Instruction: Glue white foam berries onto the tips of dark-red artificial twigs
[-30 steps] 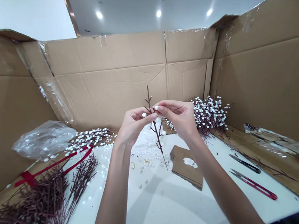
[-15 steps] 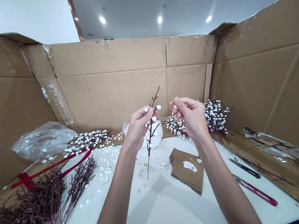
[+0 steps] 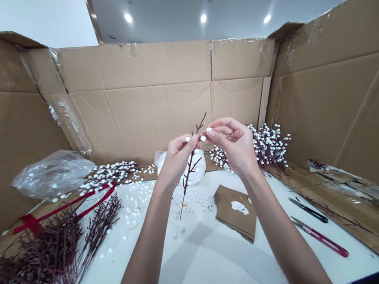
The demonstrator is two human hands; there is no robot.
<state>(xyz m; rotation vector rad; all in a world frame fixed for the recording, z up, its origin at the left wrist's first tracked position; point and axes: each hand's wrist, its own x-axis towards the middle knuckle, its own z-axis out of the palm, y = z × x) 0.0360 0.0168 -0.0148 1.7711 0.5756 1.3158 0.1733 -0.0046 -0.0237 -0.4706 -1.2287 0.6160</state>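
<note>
Here, the left hand (image 3: 175, 158) pinched a twig (image 3: 186, 177) bearing some white balls (image 3: 203, 138), several tips bare, the right hand (image 3: 238, 145) pinching another ball (image 3: 209, 130)

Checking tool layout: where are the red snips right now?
Head view, lower right: the red snips lie on the white table, nearer the camera than the black snips.

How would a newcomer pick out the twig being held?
Above the white table, find the left hand. It pinches the brown twig, slanting up to the right. Unlike the heaped twigs at the table's left, it is held up alone.
</note>
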